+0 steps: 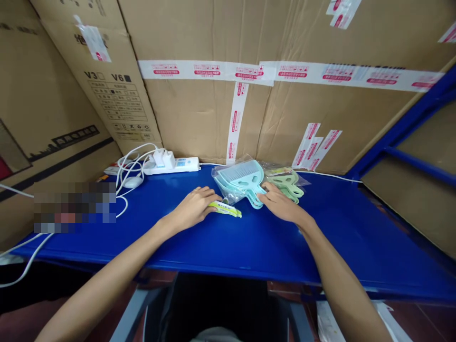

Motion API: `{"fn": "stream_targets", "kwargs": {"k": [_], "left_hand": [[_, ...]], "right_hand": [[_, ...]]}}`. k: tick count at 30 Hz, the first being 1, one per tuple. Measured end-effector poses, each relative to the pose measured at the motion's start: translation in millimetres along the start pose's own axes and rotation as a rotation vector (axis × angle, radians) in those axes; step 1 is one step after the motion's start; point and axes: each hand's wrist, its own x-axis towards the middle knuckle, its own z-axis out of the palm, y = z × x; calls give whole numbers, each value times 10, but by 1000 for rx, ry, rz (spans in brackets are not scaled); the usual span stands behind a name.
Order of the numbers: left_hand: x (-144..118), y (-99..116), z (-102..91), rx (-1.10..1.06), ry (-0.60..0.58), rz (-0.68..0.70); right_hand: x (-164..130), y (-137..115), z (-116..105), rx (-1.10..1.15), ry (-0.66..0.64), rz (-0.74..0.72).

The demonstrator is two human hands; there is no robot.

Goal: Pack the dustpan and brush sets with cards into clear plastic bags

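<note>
Left hand (194, 207) flat, fingers together on yellow-green packet (225, 208) at its 3 o'clock, long axis 9-to-3; right hand (281, 203) loosely spread, touching bagged teal dustpans (242, 180) at 11 o'clock on blue desk (231, 242).

The cardboard box (107, 80) on the left reads "V3" and "V6" above a printed table; the tape strips' (249, 72) red print is too small to read.

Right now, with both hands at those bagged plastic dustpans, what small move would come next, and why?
Probably the right hand slides the bagged light-blue plastic dustpans nearer: it already touches their handles, while the left hand rests on the yellow-green label strip.
</note>
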Motion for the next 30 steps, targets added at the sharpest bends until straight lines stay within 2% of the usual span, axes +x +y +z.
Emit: {"fn": "stream_targets", "kwargs": {"k": [3,7,12,16,18,22,23,25,27,30], "left_hand": [[-53,11,49,47,-31,27],[-173,-54,5,11,-50,-6],[-102,-87,-70,-129,-76,-41],[-100,-77,-74,-72,-162,-29],[-165,-57,-69,-86,-145,-26],[-293,23,-28,-167,-24,-32],[-306,46,-6,-180,4,-33],[-314,85,50,-194,53,-23],[-313,115,107,-194,93,-8],[-334,168,159,-188,150,-31]], "right_hand": [[-24,49,20,19,-8,-7],[-33,58,33,36,24,-23],[26,-1,28,103,61,43],[46,17,10,118,157,-2],[26,36,-9,98,228,-10],[-77,-80,12,-15,554,20],[-110,-153,47,-19,590,-9],[-169,-323,158,7,513,-132],[-201,-476,307,8,341,-252],[-187,-582,519,-56,164,-285]]}}
